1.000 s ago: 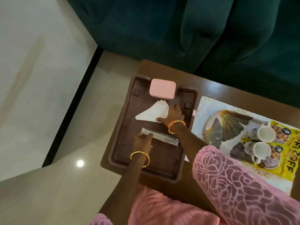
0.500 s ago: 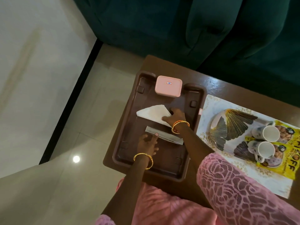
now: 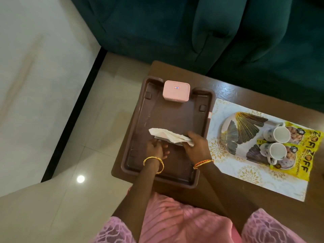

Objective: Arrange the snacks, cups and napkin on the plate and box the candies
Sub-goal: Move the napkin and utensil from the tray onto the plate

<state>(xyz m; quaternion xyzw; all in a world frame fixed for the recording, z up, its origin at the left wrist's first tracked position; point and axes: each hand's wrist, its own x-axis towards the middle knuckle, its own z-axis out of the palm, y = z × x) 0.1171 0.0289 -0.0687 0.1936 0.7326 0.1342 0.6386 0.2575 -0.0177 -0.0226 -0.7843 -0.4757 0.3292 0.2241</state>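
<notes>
A brown plastic tray (image 3: 138, 120) lies on the wooden table. My right hand (image 3: 197, 145) grips a crumpled white napkin (image 3: 166, 135) and holds it low over the tray's middle. Under the napkin lies a thin silver strip (image 3: 168, 142); my left hand (image 3: 156, 149) rests on its left end with fingers curled over it. A closed pink box (image 3: 176, 91) sits at the tray's far edge. To the right, a plate with a gold fan pattern (image 3: 243, 130) carries two white cups (image 3: 281, 135) (image 3: 277, 151) and yellow snack packets (image 3: 305, 151).
A white placemat with gold motifs (image 3: 252, 176) lies under the plate. A dark green sofa (image 3: 192, 28) stands right behind the table. Pale floor tiles (image 3: 70, 137) with a black strip run along the left.
My right hand has gathered the flat folded napkin into a crumpled bunch and drawn it toward me, over the silver strip. My left hand stays on the strip's left end.
</notes>
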